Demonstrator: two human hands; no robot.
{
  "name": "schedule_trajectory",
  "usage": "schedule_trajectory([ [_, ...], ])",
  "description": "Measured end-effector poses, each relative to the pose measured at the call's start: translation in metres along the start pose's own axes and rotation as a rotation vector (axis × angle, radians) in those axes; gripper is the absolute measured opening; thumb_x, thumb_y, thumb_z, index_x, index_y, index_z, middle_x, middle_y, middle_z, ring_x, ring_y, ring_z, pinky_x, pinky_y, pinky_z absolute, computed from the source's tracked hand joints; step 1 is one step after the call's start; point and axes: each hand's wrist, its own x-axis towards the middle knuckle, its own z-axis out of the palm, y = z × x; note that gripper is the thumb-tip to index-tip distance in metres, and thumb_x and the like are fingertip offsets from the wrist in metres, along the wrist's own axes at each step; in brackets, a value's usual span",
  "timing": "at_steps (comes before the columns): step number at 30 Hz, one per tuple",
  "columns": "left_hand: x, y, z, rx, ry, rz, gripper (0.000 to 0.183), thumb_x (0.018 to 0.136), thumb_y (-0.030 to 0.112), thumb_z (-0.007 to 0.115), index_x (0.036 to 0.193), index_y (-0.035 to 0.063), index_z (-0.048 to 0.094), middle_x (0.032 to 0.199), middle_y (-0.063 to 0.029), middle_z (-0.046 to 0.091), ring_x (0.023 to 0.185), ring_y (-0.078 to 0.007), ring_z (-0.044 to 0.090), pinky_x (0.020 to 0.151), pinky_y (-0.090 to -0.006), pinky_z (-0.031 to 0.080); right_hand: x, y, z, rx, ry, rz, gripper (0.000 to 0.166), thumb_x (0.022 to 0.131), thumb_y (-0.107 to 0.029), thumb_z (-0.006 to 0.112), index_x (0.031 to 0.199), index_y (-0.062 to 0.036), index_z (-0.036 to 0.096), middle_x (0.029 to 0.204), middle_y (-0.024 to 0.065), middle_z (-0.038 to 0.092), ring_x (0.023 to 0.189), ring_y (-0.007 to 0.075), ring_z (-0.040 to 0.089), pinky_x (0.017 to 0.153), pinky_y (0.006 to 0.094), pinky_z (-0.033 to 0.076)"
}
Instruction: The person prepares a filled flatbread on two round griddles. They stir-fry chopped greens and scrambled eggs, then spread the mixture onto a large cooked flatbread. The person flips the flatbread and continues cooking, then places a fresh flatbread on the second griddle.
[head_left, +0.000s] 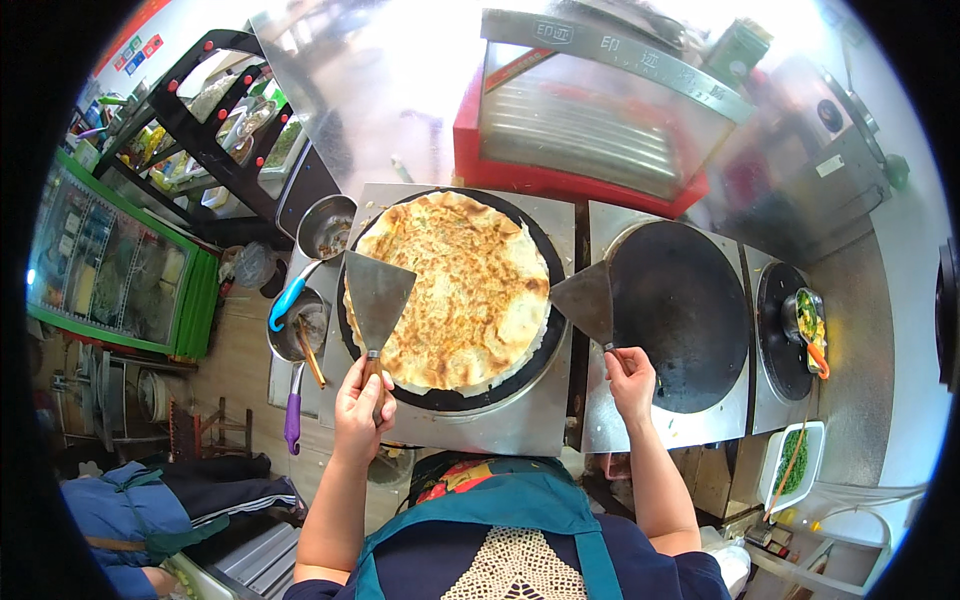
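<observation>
A large browned flatbread (465, 292) covers most of a round black griddle (556, 330) in front of me. My left hand (361, 403) grips the wooden handle of a wide metal spatula (377, 292), whose blade overlaps the flatbread's left side in view. In my right hand (631, 384) is a second spatula (589, 304) of the same kind. Its blade points left, with one corner near the first griddle's right rim and another over the edge of a second black griddle (679, 315), which bears no bread. Whether either blade touches the bread is hard to tell.
Left of the griddle are two pots, one with a blue handle (289, 300), one with a purple handle (292, 420). A red-based glass case (577, 127) stands behind. At right are a third griddle (774, 360) and a tub of chopped greens (791, 461). Another person (142, 510) is at lower left.
</observation>
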Motion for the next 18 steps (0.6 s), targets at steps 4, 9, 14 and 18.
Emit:
schedule_trajectory([
  [4,-0.001,-0.003,0.003,-0.004,0.018,-0.003,0.038,0.096,0.015,0.045,0.133,0.0057,0.04,0.091,-0.0046,0.053,0.054,-0.0078,0.045,0.039,-0.0188,0.028,0.01,-0.005,-0.012,0.076,-0.128,0.082,0.009,0.086,-0.006,0.064,0.089,-0.0019,0.056,0.072,0.0017,0.061,0.057,0.0051,0.053,0.045,0.0187,0.037],
  [9,0.001,-0.001,0.006,0.005,0.012,0.005,0.038,0.096,0.015,0.045,0.133,0.0046,0.039,0.091,-0.0049,0.053,0.054,-0.008,0.045,0.039,-0.0189,0.028,0.036,-0.018,-0.037,0.36,-0.346,0.253,0.007,0.09,-0.008,0.059,0.087,-0.0037,0.055,0.062,0.006,0.058,0.041,0.0059,0.041,0.037,0.0192,0.027],
  [14,0.007,0.001,0.007,0.007,-0.013,0.008,0.039,0.097,0.016,0.044,0.134,0.0047,0.038,0.092,-0.0053,0.053,0.053,-0.0084,0.045,0.039,-0.0194,0.029,0.057,-0.042,-0.037,0.068,-0.444,0.236,0.009,0.086,-0.008,0.064,0.089,-0.0015,0.058,0.063,0.0039,0.058,0.044,0.0045,0.044,0.038,0.0184,0.029],
  [18,0.009,0.001,0.01,-0.059,-0.021,-0.027,0.04,0.097,0.014,0.045,0.136,0.0065,0.037,0.091,-0.0046,0.052,0.055,-0.008,0.045,0.04,-0.0193,0.03,0.064,-0.051,-0.032,-0.024,-0.501,0.221,0.01,0.085,-0.007,0.066,0.088,-0.001,0.059,0.063,0.0031,0.058,0.046,0.0041,0.045,0.039,0.0179,0.03],
])
